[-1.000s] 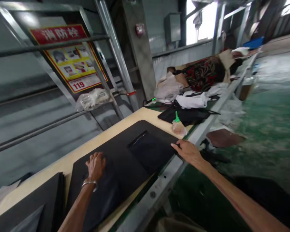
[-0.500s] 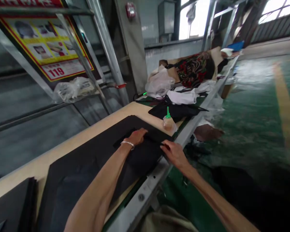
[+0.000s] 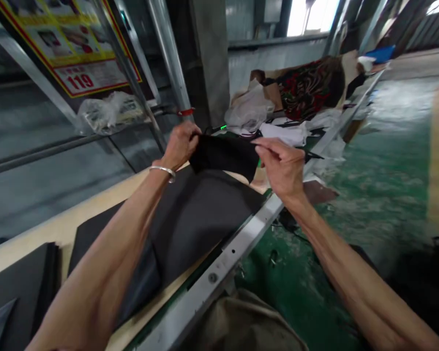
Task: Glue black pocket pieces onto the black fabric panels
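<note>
Floor (image 3: 398,195): grn, worn, R of desk, w/ yellow stripe far R.

Desk (image 3: 68,224): long, tan top, metal rail (image 3: 241,239) along near edge; ran diagonally from lower L to upper R.

Blk sheet (image 3: 208,219): lge, matte, flat on desk betw. the forearms; part hidden under L forearm. Dark flap (image 3: 142,282) lay on its near L part, slightly shiny.

Sign (image 3: 84,53): upper L, yellow w/ red border, "119" legible; cut off by top of view.

Blk stack (image 3: 18,278): lower L, several layers at R edge; on desk, just beside lge sheet.

Patterned bundle (image 3: 307,90): dk w/ red, far end of desk.

Clear bag (image 3: 109,112): crumpled, on wall rail below sign.

White cloth (image 3: 285,132): folded, on desk, beyond R hand.

Blk piece (image 3: 227,153): approx. rectangular, limp; held up off desk, stretched betw. both hands over far end of lge sheet, lower edge hanging.

R hand (image 3: 283,165): thumb & forefinger pinched tight on piece's upper R corner.

L hand (image 3: 181,146): fingers curled closed on piece's upper L corner, tips partly hidden.

Bracelet (image 3: 163,169): silver-col., L wrist.

Grn light (image 3: 223,127): sm., lit, just above piece's top edge as seen.
</note>
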The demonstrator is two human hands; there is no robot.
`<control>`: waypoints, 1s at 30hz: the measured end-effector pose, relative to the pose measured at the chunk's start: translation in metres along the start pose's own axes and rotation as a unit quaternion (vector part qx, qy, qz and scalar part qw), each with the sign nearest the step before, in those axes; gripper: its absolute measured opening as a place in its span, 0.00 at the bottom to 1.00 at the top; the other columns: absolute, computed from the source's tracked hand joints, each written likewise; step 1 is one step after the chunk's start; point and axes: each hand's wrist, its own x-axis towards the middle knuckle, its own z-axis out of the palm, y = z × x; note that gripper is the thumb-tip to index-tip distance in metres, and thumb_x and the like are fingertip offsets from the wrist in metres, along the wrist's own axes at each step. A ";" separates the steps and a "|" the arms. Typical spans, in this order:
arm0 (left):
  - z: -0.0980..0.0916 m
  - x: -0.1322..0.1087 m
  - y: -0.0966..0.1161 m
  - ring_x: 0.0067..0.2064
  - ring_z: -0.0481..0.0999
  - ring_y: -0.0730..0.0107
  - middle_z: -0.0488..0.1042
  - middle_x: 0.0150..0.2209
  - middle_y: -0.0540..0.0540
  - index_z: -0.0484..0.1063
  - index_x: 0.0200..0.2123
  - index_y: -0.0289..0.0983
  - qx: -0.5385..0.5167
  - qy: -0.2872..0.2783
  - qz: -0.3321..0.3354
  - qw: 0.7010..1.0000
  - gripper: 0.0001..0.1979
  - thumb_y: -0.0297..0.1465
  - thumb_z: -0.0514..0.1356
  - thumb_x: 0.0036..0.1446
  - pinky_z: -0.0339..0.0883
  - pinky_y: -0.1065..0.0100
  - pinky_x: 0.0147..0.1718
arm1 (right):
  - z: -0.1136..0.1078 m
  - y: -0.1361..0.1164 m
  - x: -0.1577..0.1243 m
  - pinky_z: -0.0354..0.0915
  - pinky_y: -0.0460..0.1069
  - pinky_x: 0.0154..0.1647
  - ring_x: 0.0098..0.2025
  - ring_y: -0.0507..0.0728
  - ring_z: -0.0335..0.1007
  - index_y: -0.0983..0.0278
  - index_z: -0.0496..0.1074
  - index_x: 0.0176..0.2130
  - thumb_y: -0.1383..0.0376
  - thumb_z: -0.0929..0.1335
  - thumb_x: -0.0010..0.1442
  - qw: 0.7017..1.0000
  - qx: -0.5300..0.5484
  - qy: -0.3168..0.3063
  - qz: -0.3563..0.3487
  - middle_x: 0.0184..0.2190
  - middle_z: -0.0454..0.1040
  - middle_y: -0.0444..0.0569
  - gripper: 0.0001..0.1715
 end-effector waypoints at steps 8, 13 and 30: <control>0.030 -0.079 -0.023 0.48 0.75 0.66 0.75 0.46 0.44 0.76 0.36 0.35 -0.062 0.051 0.028 0.996 0.10 0.24 0.54 0.56 0.70 0.63 0.51 | 0.018 -0.001 -0.080 0.68 0.56 0.48 0.47 0.58 0.69 0.62 0.78 0.40 0.68 0.66 0.65 0.962 -0.055 -0.197 -0.180 0.43 0.77 0.51 0.10; 0.089 -0.173 -0.026 0.49 0.77 0.63 0.73 0.53 0.40 0.77 0.40 0.36 -0.066 -0.038 -0.053 0.996 0.13 0.24 0.53 0.59 0.71 0.63 0.49 | 0.032 0.026 -0.153 0.68 0.55 0.44 0.45 0.59 0.67 0.64 0.78 0.42 0.69 0.64 0.66 0.934 -0.091 -0.297 -0.175 0.43 0.76 0.54 0.12; 0.102 -0.192 -0.032 0.48 0.77 0.65 0.72 0.53 0.44 0.79 0.40 0.39 -0.024 -0.048 -0.105 0.993 0.15 0.23 0.53 0.58 0.71 0.65 0.48 | 0.034 0.008 -0.158 0.65 0.51 0.41 0.40 0.56 0.66 0.63 0.76 0.45 0.72 0.62 0.66 0.891 -0.150 -0.370 -0.216 0.39 0.73 0.53 0.15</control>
